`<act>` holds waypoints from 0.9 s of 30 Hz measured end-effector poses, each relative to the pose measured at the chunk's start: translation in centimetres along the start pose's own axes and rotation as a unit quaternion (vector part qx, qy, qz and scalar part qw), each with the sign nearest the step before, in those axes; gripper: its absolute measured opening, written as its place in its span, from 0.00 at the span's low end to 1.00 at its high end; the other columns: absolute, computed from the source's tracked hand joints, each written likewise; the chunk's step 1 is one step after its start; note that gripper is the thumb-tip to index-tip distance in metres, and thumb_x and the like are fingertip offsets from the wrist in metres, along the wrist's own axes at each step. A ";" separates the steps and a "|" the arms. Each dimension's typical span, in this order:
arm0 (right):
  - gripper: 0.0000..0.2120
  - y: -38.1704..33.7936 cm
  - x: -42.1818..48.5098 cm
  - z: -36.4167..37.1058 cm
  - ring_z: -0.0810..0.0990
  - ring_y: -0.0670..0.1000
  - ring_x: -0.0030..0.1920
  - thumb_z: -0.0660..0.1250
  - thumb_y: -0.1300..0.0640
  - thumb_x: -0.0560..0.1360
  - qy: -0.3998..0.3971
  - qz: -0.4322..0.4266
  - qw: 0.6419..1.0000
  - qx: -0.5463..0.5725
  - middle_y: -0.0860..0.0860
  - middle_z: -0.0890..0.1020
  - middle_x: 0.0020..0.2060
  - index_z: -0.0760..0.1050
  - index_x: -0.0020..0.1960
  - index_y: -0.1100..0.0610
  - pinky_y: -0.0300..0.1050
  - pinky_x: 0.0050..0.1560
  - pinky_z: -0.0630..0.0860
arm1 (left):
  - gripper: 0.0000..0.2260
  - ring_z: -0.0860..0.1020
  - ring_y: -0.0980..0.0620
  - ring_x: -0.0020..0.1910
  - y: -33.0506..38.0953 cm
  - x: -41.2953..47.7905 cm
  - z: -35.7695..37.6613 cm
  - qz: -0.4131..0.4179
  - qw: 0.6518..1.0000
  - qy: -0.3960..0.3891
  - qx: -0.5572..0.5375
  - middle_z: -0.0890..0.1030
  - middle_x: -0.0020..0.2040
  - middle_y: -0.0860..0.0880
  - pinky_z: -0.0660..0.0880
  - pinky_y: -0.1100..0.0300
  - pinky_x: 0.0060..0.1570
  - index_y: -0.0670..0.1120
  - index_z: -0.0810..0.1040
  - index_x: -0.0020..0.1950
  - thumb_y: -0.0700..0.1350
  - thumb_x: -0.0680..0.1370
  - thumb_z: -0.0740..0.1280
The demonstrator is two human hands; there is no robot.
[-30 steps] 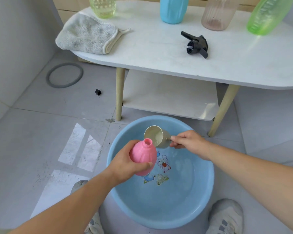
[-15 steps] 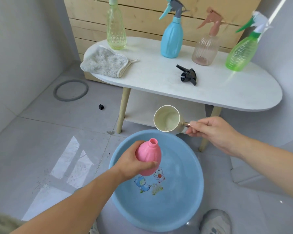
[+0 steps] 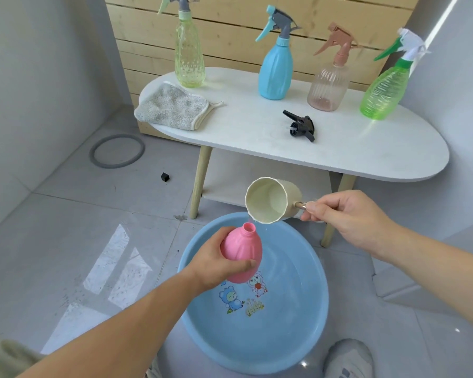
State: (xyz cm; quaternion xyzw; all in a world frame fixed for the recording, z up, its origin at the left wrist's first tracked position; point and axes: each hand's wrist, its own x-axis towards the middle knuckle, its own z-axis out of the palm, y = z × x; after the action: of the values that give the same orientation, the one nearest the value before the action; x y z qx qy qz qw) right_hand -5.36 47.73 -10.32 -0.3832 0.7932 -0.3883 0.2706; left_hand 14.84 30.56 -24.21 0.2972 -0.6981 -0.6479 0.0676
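Right now the left hand [image 3: 216,264] grips a capless pink bottle [image 3: 242,253] above a blue basin [image 3: 298,347] of shallow water, while the right hand [image 3: 350,218] pinches the handle of a cream scoop cup [image 3: 271,204], tipped sideways, its lip dripping just above the bottle mouth. Behind, the white table [image 3: 366,154] holds four spray bottles, a black trigger head [image 3: 301,126] and a grey cloth [image 3: 172,106]; nothing blocks the pour.

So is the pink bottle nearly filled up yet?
Done: the black spray head is off, lying on the table. In hand: the left hand grips the pink bottle over the blue basin, and the right hand tips the cream cup at its open mouth. Left: the bottle is not see-through, so its level cannot be told; the head probably goes back on after.
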 end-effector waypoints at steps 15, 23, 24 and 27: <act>0.09 0.4 0.4 0.2 0.82 0.47 0.44 0.69 0.53 0.77 0.019 -0.034 0.998 -0.055 0.46 0.86 0.37 0.86 0.40 0.51 0.37 0.48 0.73 | 0.32 0.81 0.51 0.56 -0.3 0.7 0.3 -0.005 1.000 0.005 -0.004 0.80 0.59 0.52 0.82 0.59 0.48 0.57 0.74 0.67 0.49 0.66 0.83; 0.09 0.5 0.8 0.1 0.84 0.49 0.47 0.70 0.53 0.76 0.024 -0.050 0.997 -0.050 0.45 0.86 0.40 0.85 0.40 0.51 0.47 0.56 0.76 | 0.32 0.80 0.51 0.55 -0.4 0.7 0.4 -0.009 1.000 0.008 0.003 0.79 0.59 0.53 0.82 0.61 0.45 0.57 0.73 0.67 0.47 0.68 0.83; 0.09 0.5 0.9 0.1 0.83 0.48 0.47 0.70 0.53 0.76 0.024 -0.053 0.997 -0.050 0.45 0.86 0.40 0.85 0.40 0.51 0.46 0.55 0.76 | 0.31 0.80 0.51 0.55 -0.4 0.7 0.4 -0.008 1.000 0.009 0.005 0.79 0.59 0.53 0.81 0.62 0.44 0.57 0.73 0.67 0.47 0.68 0.83; 0.08 0.5 0.9 0.2 0.83 0.48 0.47 0.70 0.54 0.76 0.025 -0.059 0.997 -0.051 0.46 0.86 0.40 0.85 0.39 0.50 0.40 0.53 0.75 | 0.30 0.80 0.52 0.54 -0.4 0.7 0.4 -0.006 1.000 0.011 0.011 0.80 0.58 0.53 0.80 0.64 0.42 0.56 0.73 0.67 0.46 0.69 0.82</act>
State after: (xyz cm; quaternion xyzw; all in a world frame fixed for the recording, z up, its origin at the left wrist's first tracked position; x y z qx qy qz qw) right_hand -5.94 47.11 -10.99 -0.4333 0.7941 -0.3721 0.2077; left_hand 14.25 30.52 -24.88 0.3092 -0.7024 -0.6376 0.0676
